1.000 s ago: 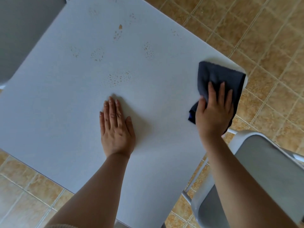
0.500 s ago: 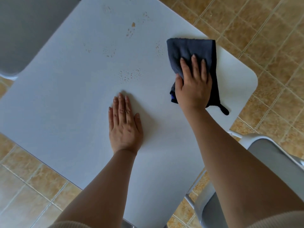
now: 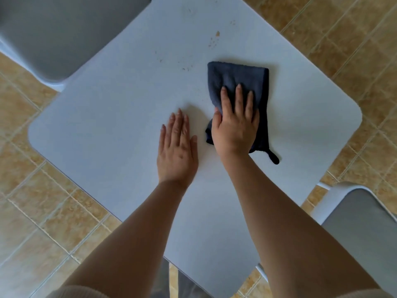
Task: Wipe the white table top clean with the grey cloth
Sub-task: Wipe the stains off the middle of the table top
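Sliding leftward since a moment ago, the grey cloth (image 3: 238, 82) now lies near the middle of the white table top (image 3: 107, 130), beside the left hand (image 3: 177, 150), which rests flat with fingers together. Right hand (image 3: 235, 125) presses flat on the cloth, fingers spread. Brown crumbs (image 3: 214, 40) lie beyond the cloth.

Bare white table top (image 3: 103, 130) lies open left and right of the hands; left hand (image 3: 177, 150) flat just beside grey cloth (image 3: 237, 79), blocking leftward passage.
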`<control>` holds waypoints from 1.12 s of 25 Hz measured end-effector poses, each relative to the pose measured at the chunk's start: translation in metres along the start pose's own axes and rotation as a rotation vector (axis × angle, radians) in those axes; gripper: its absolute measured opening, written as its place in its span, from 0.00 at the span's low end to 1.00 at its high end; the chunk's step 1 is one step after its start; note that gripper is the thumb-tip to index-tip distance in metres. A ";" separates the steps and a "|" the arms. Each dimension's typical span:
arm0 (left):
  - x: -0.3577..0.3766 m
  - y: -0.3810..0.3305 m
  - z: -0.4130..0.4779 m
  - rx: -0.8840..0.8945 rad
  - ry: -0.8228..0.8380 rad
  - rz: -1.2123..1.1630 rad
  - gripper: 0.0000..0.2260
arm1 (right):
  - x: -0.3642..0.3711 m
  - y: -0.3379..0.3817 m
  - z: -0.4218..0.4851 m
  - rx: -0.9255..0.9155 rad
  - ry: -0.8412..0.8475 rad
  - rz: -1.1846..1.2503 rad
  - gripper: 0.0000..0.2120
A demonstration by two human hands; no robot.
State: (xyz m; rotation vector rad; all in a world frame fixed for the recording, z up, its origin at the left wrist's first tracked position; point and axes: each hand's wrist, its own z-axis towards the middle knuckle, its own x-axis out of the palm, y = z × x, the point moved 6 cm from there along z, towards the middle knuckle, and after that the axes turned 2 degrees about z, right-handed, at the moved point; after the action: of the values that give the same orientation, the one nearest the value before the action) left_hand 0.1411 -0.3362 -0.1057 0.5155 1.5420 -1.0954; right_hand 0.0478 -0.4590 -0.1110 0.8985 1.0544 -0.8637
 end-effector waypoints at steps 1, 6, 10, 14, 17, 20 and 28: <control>-0.005 0.017 0.009 -0.021 -0.011 0.035 0.24 | 0.000 0.015 -0.007 -0.036 0.001 0.014 0.21; -0.015 0.075 0.039 -0.082 0.035 0.087 0.25 | -0.012 0.029 -0.067 -0.217 0.062 0.040 0.22; -0.013 0.080 0.037 -0.043 0.029 0.109 0.26 | -0.023 -0.021 -0.073 0.014 0.041 -0.078 0.23; -0.015 0.078 0.040 -0.044 0.014 0.102 0.26 | -0.004 -0.016 -0.018 0.282 0.029 -0.079 0.24; -0.019 0.078 0.045 -0.080 -0.013 0.038 0.26 | 0.011 0.027 0.012 0.220 0.026 -0.046 0.24; -0.019 0.074 0.071 -0.058 0.008 0.038 0.26 | 0.010 0.058 -0.004 -0.004 0.038 -0.045 0.24; -0.010 0.075 0.101 -0.132 -0.017 0.096 0.25 | -0.022 -0.047 -0.037 -0.022 0.117 -0.069 0.25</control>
State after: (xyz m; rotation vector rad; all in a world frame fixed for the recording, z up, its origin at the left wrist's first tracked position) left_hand 0.2572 -0.3842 -0.1186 0.4833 1.5467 -0.9161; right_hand -0.0133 -0.4401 -0.1072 0.9077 1.2003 -0.8637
